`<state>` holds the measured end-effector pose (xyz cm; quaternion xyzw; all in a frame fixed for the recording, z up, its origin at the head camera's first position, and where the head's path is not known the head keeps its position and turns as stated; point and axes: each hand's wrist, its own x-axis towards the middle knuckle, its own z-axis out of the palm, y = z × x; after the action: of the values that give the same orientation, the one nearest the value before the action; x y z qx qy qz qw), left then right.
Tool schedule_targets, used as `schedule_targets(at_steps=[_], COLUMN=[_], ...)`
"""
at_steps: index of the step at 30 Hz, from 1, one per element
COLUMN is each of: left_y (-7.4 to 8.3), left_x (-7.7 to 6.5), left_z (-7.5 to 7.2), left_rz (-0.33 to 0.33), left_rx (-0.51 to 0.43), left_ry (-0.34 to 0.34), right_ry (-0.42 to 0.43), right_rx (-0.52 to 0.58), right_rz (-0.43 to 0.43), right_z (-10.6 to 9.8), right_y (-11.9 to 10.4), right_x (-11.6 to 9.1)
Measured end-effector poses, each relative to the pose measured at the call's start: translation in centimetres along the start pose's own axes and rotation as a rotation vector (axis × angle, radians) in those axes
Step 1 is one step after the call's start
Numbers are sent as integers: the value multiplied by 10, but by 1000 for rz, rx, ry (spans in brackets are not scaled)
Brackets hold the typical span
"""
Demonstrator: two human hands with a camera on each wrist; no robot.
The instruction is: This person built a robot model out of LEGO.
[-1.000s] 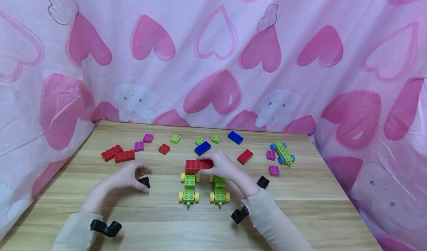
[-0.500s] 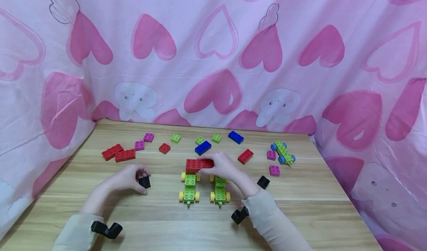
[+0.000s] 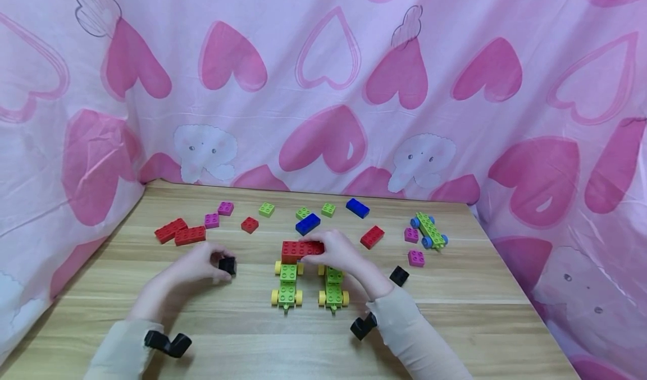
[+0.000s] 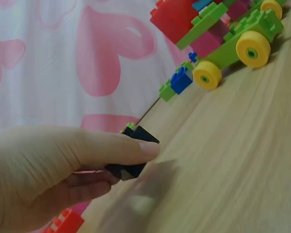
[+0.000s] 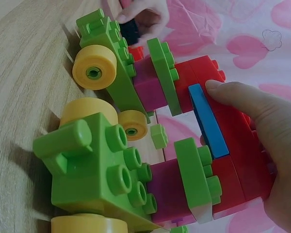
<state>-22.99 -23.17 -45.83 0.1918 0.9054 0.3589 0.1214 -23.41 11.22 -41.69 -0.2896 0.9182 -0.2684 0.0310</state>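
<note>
My left hand (image 3: 204,263) pinches a black brick (image 3: 227,265) between thumb and fingers, just above the table left of centre. In the left wrist view the thumb covers part of the brick. My right hand (image 3: 340,255) grips the red top bricks (image 3: 294,251) of a built model at the middle. The model stands on two green wheeled bases (image 3: 287,294) with yellow wheels (image 5: 94,67), side by side. In the right wrist view, purple bricks (image 5: 169,187), green bricks (image 5: 193,177) and a blue piece (image 5: 211,124) show between the bases and the red top.
Another black brick (image 3: 399,275) lies right of the model. A green wheeled base with blue wheels (image 3: 428,231) stands at far right beside pink bricks (image 3: 416,257). Red bricks (image 3: 189,235), blue bricks (image 3: 307,224) and green ones (image 3: 266,209) lie behind. A heart-patterned curtain (image 3: 323,88) borders the table.
The left hand has taken hold of the black brick, lifted it and carried it slightly right and away from me. The right hand has stayed on the model's red top.
</note>
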Motion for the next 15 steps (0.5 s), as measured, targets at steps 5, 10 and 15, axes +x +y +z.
schedule_targets(at_steps=[5,10,15], left_y=[13,27,41], left_x=[6,11,17], left_z=[1,4,6], left_rz=[24,68,109], left_rx=[-40,-78,-48], left_ry=[27,84,148], right_ry=[-5,-4,-1], right_rx=[-2,-6,-15], right_rz=[2,-2,-7], right_z=[0,0,-1], right_y=[0,0,-1], right_x=[0,0,-1])
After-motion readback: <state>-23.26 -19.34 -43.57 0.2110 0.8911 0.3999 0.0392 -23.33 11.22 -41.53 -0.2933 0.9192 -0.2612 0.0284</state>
